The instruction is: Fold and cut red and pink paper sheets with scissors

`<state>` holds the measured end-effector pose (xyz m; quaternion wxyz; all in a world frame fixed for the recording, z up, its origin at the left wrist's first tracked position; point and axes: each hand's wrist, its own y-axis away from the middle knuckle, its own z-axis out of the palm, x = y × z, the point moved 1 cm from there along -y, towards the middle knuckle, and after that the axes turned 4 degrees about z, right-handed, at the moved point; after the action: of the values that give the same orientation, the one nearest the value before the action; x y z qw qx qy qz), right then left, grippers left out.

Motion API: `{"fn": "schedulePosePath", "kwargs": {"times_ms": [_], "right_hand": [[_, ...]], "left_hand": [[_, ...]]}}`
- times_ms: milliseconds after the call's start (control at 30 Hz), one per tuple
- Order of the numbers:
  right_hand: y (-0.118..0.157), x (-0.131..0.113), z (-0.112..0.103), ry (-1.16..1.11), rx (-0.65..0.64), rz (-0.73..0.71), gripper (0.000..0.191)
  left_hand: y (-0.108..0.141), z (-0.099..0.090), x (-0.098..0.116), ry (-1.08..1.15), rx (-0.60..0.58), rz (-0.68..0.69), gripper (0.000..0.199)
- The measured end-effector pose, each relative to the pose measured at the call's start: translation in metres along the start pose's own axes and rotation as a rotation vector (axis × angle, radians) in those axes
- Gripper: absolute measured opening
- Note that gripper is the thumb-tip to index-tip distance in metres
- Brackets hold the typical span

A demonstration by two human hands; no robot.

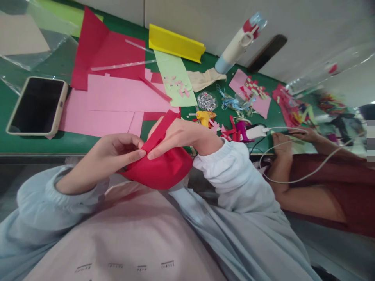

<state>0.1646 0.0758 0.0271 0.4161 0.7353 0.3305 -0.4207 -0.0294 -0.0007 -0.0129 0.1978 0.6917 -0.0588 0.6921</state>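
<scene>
**Two hands pinch a red strip by the desk**

The left hand (120,158) comes up from the low left, with its fingers curled in. Its thumb and first finger are closed on the low end of the red strip (160,132). The right hand (183,134) reaches across from the right, its wrist bent and its fingers pointing left. It is nearly closed too, with its thumb by the same low end and the strip leaning up across it. Under both hands, a curved red sheet (161,173) hangs just off the near edge of the desk (83,145), over the lap.

The desk is green and messy. A phone (35,107) lies near its left end. Pink paper (123,91) is spread behind the hands. A yellow folded strip (174,43) and a bottle (234,47) are by the far edge, next to a pale wall (181,13). A yellow glue gun (204,116) lies near the right hand. Farther right along the near edge, another person's hand (281,144) rests by a white cable (293,182).
</scene>
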Motion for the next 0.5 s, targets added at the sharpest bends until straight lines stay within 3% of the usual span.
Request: {"fn": "schedulePosePath", "kwargs": {"times_ms": [233, 500], "right_hand": [[-0.007, 0.004, -0.001, -0.050, -0.010, -0.095, 0.024], [0.000, 0.000, 0.001, -0.075, 0.048, 0.030, 0.028]], "left_hand": [[0.002, 0.001, 0.002, 0.026, 0.006, 0.114, 0.014], [0.000, -0.008, 0.001, -0.108, -0.008, 0.050, 0.017]]}}
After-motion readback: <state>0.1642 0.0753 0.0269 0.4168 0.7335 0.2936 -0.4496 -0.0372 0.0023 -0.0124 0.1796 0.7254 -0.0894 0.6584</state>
